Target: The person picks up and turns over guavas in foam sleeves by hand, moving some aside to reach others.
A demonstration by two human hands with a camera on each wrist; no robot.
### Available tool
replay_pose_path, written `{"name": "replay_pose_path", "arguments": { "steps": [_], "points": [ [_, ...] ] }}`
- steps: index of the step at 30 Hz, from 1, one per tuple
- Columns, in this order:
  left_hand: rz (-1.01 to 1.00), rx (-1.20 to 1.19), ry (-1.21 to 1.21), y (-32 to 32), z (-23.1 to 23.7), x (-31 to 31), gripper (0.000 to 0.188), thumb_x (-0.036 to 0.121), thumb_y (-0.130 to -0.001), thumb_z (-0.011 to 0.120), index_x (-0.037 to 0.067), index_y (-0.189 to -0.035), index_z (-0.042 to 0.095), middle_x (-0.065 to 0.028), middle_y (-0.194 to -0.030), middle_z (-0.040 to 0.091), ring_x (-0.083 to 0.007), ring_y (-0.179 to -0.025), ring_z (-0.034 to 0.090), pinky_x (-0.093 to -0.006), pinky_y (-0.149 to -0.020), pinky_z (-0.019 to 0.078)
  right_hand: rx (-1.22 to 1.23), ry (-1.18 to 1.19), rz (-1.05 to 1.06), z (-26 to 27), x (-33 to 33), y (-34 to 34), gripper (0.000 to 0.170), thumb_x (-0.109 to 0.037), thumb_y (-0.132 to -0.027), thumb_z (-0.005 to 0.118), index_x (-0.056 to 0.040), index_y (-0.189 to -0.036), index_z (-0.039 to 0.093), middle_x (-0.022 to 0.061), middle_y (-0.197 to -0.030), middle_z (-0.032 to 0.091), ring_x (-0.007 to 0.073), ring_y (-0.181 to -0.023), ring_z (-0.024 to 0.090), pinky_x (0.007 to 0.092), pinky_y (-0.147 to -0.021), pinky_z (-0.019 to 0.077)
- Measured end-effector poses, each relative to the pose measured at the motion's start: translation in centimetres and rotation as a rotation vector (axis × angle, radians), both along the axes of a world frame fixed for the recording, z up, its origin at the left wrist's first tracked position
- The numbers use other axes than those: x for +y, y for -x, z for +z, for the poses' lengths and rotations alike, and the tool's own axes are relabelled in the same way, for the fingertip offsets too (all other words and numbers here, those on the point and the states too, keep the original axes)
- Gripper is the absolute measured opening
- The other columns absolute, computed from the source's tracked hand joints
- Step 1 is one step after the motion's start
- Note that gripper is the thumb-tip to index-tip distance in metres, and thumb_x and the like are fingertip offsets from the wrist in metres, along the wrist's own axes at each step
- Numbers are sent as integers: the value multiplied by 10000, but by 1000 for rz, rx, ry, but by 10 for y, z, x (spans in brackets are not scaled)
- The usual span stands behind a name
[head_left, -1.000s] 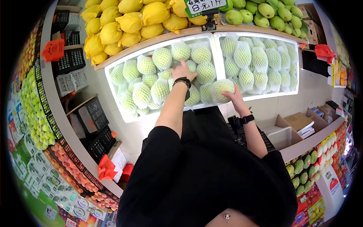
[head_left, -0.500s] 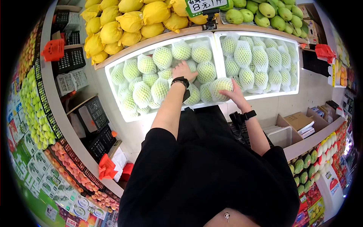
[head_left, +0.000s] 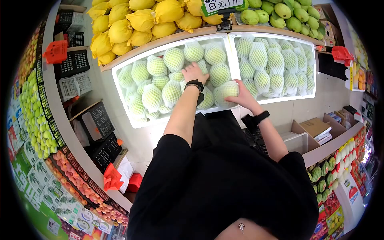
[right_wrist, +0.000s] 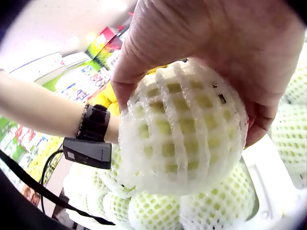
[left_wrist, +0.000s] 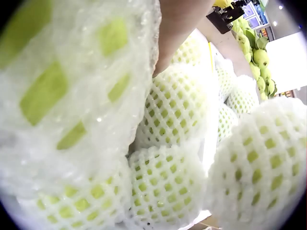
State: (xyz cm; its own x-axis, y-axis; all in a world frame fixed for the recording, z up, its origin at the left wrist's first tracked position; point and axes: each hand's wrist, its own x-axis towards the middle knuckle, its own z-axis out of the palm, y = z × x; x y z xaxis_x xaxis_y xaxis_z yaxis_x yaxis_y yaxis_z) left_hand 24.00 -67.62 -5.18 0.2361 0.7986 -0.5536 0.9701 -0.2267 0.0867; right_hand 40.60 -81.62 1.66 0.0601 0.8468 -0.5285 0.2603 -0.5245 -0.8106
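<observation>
In the head view a white foam box (head_left: 120, 86) holds rows of pale green fruit in foam nets. The left hand (head_left: 195, 73) reaches down among them near the box's middle; what its fingertips do is hidden, and the left wrist view shows only part of that hand (left_wrist: 180, 28) behind a netted fruit (left_wrist: 72, 96). Over the box's near right corner, the right hand (head_left: 245, 98) holds a netted fruit (head_left: 226, 94). The right wrist view shows this fruit (right_wrist: 184, 129) gripped between thumb and fingers of the right hand (right_wrist: 211, 52).
A second foam box (head_left: 312, 86) of netted fruit adjoins on the right. Behind stand yellow wrapped fruit (head_left: 140, 21), a price sign (head_left: 219, 5) and green fruit (head_left: 282, 11). Black crates (head_left: 100, 120) lie at the left; a compartmented shelf (head_left: 316, 140) is at the right.
The right hand has moved slightly left with its netted fruit, closer to the left hand. The left hand shifted a little within the box, its fingers reaching less far back than at first.
</observation>
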Motion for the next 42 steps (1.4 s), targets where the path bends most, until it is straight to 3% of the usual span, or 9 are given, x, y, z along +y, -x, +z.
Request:
{"name": "replay_pose_path", "arguments": {
  "steps": [5, 7, 11, 18, 24, 27, 36, 39, 42],
  "points": [
    [-200, -263, -377, 31, 12, -21, 665, 433, -715, 590, -7, -1186, 424, -198, -1223, 416, -346, -1208, 324, -487, -979, 256, -313, -86, 359, -16, 47, 17, 879, -403, -544, 722, 64, -1208, 386, 275, -1119, 468, 383, -1019, 494, 380, -868, 426],
    [-224, -340, -335, 56, 29, -43, 667, 392, -729, 601, 5, -1231, 394, -215, -1254, 377, -380, -1230, 287, -503, -1009, 216, -328, -48, 444, -13, 64, 29, 880, -418, -543, 710, 51, -1218, 394, 274, -1128, 458, 397, -1019, 488, 383, -862, 430],
    [-122, -432, -281, 72, 48, -74, 666, 291, -723, 643, 43, -1269, 352, -230, -1250, 352, -423, -1197, 303, -493, -953, 315, -493, -83, 481, -26, 65, 49, 869, -426, -537, 692, 25, -1225, 413, 258, -1070, 502, 395, -1001, 497, 395, -847, 437],
    [-256, -440, -221, 82, 56, -63, 829, 175, -547, 752, 84, -1259, 340, -195, -1225, 355, -384, -1188, 326, -448, -951, 331, -492, -317, 294, -30, 50, 55, 812, -324, -518, 713, -19, -1206, 409, 217, -1075, 526, 391, -983, 500, 395, -900, 390],
    [-406, -449, -7, 82, 56, -37, 761, 151, -535, 720, 113, -1216, 384, -192, -1222, 376, -366, -1166, 359, -436, -928, 353, -311, -466, 210, -37, 47, 53, 794, -295, -509, 720, -35, -1194, 415, 202, -1062, 530, 358, -981, 505, 405, -874, 397],
    [-530, -508, -4, 90, 48, -30, 750, 152, -532, 707, 127, -1212, 393, -201, -1228, 389, -364, -1157, 378, -440, -925, 353, -430, -575, 285, -23, 45, 58, 795, -295, -508, 720, -41, -1196, 414, 201, -1044, 533, 349, -970, 513, 401, -853, 407],
    [-587, -536, 83, 101, 46, -13, 819, 275, -502, 789, 205, -1229, 418, -171, -1244, 400, -329, -1163, 390, -439, -946, 319, -656, -405, 88, -28, 30, 69, 887, -301, -523, 731, -16, -1259, 326, 221, -1172, 425, 371, -1108, 405, 427, -949, 315],
    [-677, -574, 61, 107, 50, -10, 783, 279, -507, 794, 205, -1203, 443, -154, -1205, 429, -313, -1141, 411, -435, -935, 323, -409, -377, -180, -48, 12, 83, 879, -271, -525, 730, 14, -1249, 322, 233, -1201, 403, 386, -1133, 378, 407, -974, 303],
    [-758, -572, -60, 112, 52, -16, 774, 277, -525, 789, 211, -1211, 437, -139, -1203, 428, -292, -1134, 414, -439, -938, 317, -503, -411, -236, -64, 10, 97, 848, -223, -525, 714, 34, -1235, 329, 258, -1202, 394, 396, -1141, 366, 392, -988, 301]
  ]
}}
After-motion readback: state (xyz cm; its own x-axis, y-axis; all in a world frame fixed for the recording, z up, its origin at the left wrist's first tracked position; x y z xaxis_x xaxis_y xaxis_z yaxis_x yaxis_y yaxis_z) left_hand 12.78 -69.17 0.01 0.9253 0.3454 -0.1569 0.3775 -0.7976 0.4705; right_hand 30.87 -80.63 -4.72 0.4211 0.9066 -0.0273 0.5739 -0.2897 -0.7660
